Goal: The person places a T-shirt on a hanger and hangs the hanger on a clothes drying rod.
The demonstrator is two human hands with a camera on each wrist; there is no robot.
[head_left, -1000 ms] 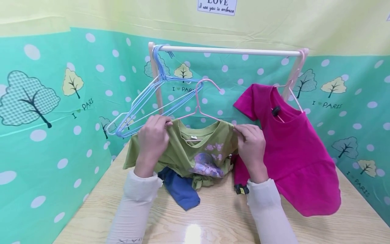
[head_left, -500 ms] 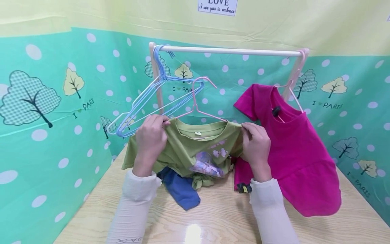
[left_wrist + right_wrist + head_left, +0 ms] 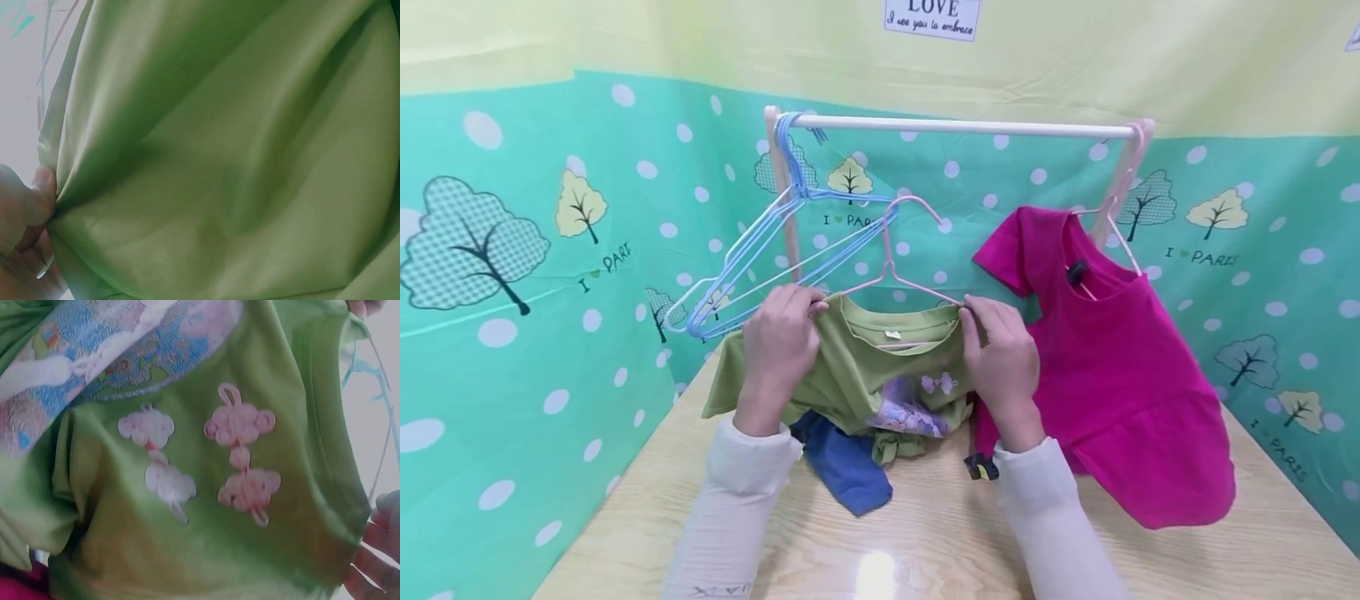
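A green short-sleeved T-shirt (image 3: 842, 375) with a printed front hangs spread between both hands in the head view. Inside its neckline sits a pink hanger (image 3: 889, 250), whose hook stands up above the collar. My left hand (image 3: 781, 342) pinches the shirt's left shoulder; in the left wrist view its fingers (image 3: 40, 197) gather the cloth into folds. Next to the collar on the other side, my right hand (image 3: 1003, 354) pinches the shoulder cloth at the hanger's end. The right wrist view shows the pale flower-like prints and fingers (image 3: 375, 550) at the neck edge.
A white rail (image 3: 962, 127) stands behind. Several blue hangers (image 3: 752, 242) hang at its left end and a magenta shirt (image 3: 1120, 375) on a pink hanger at its right. Blue cloth (image 3: 850, 475) lies on the wooden table (image 3: 820, 558) below the green shirt.
My right hand moved outward along the shoulder, then back left to the collar's edge. The pink hanger tilted left and came back. My left hand stays nearly in place.
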